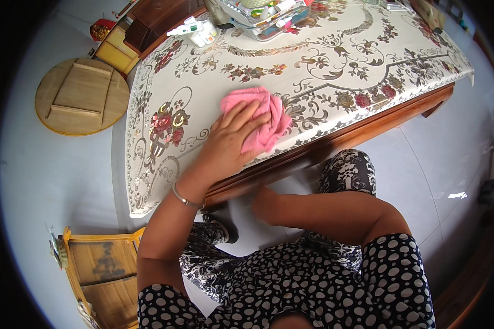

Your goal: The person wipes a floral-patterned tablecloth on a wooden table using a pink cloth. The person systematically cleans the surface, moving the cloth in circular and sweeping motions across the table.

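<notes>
A crumpled pink cloth (269, 123) lies on the flowered cream tablecloth (214, 93), close to the table's near edge. My left hand (231, 138) presses down on the cloth from above, its fingers curled over the left part of it. A bracelet circles that wrist. Bent inward, my right forearm reaches across in front of my body. My right hand (266, 205) is low, beside the table's wooden side and below the top; it is blurred, and its fingers are not visible.
Toward the back of the table stand a clear plastic box (269, 34) of small items and several white bottles (203, 33). A round wooden board (82, 98) is off to the left. A wooden chair (104, 268) stands at the lower left.
</notes>
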A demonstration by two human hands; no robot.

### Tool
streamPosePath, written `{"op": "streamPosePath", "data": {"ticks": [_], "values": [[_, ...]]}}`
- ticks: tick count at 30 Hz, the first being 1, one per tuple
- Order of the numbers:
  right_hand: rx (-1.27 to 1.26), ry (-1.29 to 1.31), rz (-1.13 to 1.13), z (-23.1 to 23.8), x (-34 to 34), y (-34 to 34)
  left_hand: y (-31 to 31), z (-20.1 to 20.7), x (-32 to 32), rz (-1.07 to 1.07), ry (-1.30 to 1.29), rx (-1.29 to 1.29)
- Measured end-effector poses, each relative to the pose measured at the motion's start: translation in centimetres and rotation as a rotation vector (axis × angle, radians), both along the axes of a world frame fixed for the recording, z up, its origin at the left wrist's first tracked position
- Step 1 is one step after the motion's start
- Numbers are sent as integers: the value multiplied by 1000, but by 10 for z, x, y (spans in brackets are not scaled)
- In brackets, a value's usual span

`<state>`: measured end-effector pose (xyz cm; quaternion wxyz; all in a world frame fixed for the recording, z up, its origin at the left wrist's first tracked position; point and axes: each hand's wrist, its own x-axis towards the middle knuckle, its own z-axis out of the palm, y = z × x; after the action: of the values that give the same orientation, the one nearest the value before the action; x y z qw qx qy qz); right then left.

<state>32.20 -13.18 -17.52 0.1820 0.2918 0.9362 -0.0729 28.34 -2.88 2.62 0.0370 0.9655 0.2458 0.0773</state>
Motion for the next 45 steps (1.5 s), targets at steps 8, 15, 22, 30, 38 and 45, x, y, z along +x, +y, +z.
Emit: {"op": "streamPosePath", "data": {"ticks": [8,15,22,30,38,45], "values": [[-41,-96,48,34,0,-3,107,-38,35,131,-122,73],[10,161,-8,49,35,-4,186,-54,55,363,-73,96],[4,193,-69,46,40,-1,206,-51,70,658,22,69],[-32,84,-26,67,49,0,130,-42,64,237,-30,108],[-4,86,-40,67,48,-5,28,-15,61,-32,-12,36],[-71,47,-18,75,56,-5,-15,-3,68,-119,30,-7]]}}
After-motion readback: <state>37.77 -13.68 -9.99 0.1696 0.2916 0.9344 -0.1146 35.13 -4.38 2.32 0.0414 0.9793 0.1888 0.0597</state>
